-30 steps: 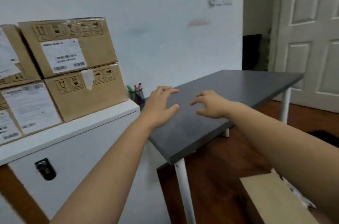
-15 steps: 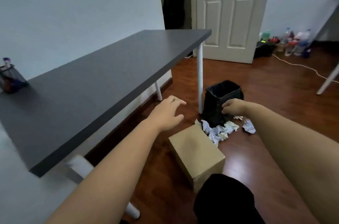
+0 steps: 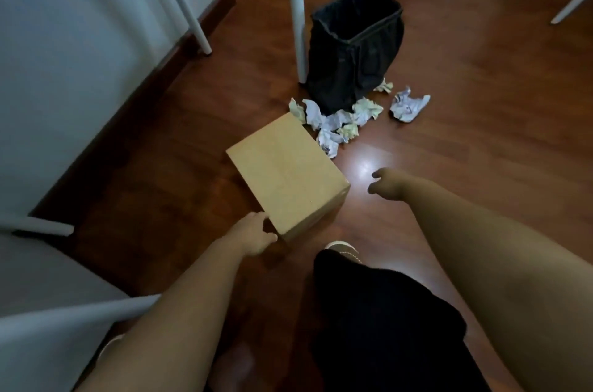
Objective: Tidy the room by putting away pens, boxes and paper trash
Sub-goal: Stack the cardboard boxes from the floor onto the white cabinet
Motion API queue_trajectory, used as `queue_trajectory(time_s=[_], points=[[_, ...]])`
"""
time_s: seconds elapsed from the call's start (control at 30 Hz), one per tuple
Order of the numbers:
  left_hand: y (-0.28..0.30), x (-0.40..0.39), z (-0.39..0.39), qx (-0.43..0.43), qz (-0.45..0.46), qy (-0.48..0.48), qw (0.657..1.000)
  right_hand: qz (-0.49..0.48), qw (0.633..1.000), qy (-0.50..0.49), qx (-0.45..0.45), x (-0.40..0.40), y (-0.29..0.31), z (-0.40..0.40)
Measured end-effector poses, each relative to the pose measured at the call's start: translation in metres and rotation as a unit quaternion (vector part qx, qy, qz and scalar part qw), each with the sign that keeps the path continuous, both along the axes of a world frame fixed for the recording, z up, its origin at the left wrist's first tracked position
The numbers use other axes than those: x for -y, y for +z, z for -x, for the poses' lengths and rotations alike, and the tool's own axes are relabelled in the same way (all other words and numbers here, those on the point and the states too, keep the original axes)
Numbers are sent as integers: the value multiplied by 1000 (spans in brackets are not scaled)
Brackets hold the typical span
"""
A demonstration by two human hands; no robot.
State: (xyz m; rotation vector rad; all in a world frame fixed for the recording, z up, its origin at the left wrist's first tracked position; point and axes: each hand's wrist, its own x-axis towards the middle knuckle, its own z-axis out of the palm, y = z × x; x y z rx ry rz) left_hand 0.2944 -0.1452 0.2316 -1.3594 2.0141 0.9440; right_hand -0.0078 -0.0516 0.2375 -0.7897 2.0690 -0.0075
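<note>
A closed cardboard box (image 3: 286, 175) sits on the wooden floor (image 3: 481, 102), crumpled paper (image 3: 340, 122) beside a black bin (image 3: 354, 48). The left hand (image 3: 253, 236) touches the box's near corner, fingers loosely spread; the right hand (image 3: 386, 183) hovers beside it, loosely curled, holding nothing.

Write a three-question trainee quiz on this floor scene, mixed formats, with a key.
1. True or false: the crumpled paper lies inside the black bin.
2. Which hand is at the cardboard box? A) left hand B) right hand
3. Fill in: the bin stands beside a white table ____.

Key: 1 false, it lies on the floor by the bin's base; 2 A, at the near corner; 3 leg.
</note>
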Motion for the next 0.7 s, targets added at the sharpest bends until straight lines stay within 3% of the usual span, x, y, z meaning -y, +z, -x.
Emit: queue_trajectory(time_s=[0.23, 0.37, 0.43, 0.57, 0.7], points=[[-71, 1, 1, 32, -80, 79, 993, 69, 985, -135, 85, 25, -75, -15], [-89, 1, 12, -26, -149, 177, 973, 105, 957, -219, 157, 38, -98, -24], [-94, -2, 19, -84, -193, 301, 930, 117, 941, -243, 205, 43, -103, -28], [-89, -7, 31, -186, -226, 535, 792, 148, 909, -290, 259, 46, -97, -35], [-67, -3, 15, -241, -148, 618, 733, 171, 905, -286, 263, 50, -72, -45]])
